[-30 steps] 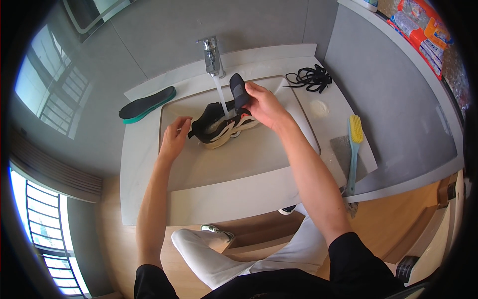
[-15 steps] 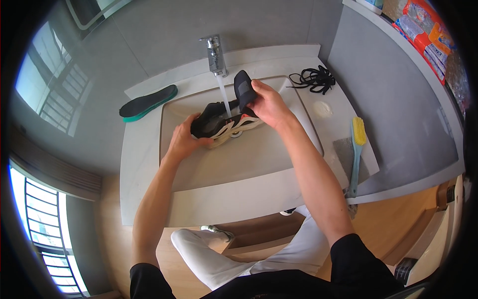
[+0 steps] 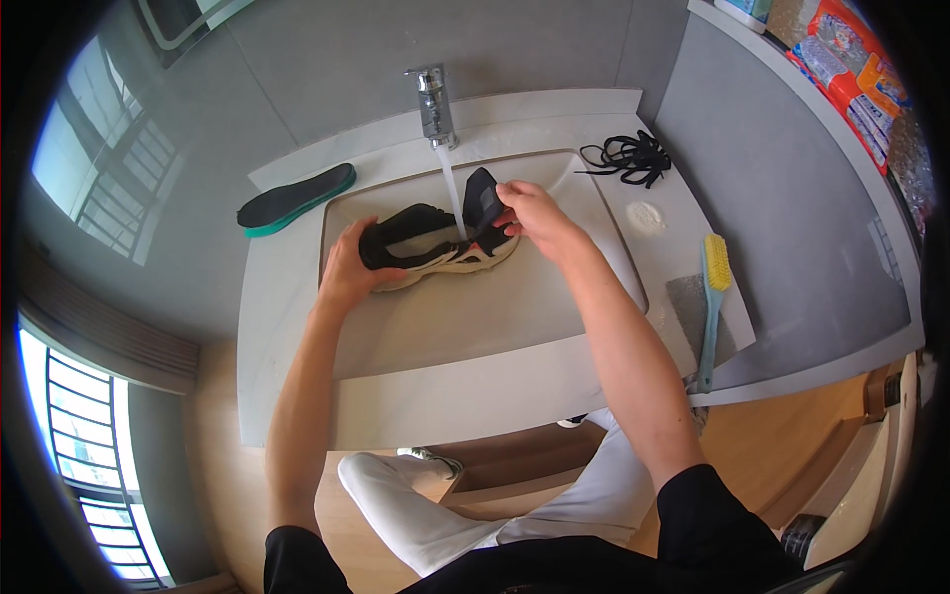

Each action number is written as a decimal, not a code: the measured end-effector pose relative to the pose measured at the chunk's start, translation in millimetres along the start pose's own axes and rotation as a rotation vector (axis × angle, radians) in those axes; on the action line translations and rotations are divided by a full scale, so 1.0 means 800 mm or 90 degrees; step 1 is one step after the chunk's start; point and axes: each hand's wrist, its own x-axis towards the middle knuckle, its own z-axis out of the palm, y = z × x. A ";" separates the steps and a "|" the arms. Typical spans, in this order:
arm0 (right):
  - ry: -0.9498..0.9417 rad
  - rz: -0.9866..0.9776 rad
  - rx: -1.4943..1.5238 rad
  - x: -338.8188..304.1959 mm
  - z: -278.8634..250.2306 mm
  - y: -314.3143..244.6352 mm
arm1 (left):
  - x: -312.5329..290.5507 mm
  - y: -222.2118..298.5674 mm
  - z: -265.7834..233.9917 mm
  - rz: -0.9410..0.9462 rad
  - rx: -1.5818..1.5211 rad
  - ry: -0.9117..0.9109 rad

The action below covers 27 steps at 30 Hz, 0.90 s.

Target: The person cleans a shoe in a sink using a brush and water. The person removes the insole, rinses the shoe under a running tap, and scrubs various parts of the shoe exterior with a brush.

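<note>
The sink basin (image 3: 475, 327) looks smooth, matt white stone; above it the tap (image 3: 433, 104) is glossy metal; inside it the sneaker (image 3: 435, 252) shows wet black cloth.

the black-and-cream shoe (image 3: 435, 247) i'm holding lies on its side by the sink's (image 3: 495, 327) back edge. its black tongue (image 3: 482, 201) is pulled upright under running water.
</note>
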 end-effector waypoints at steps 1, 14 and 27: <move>-0.004 -0.007 0.004 0.000 0.003 0.000 | -0.001 -0.002 0.001 0.014 0.011 0.009; 0.083 0.014 0.049 -0.002 -0.005 -0.008 | -0.001 0.010 0.016 -0.010 -0.070 -0.176; 0.077 0.010 0.033 -0.004 0.005 -0.007 | -0.005 0.002 0.025 -0.002 -0.064 -0.215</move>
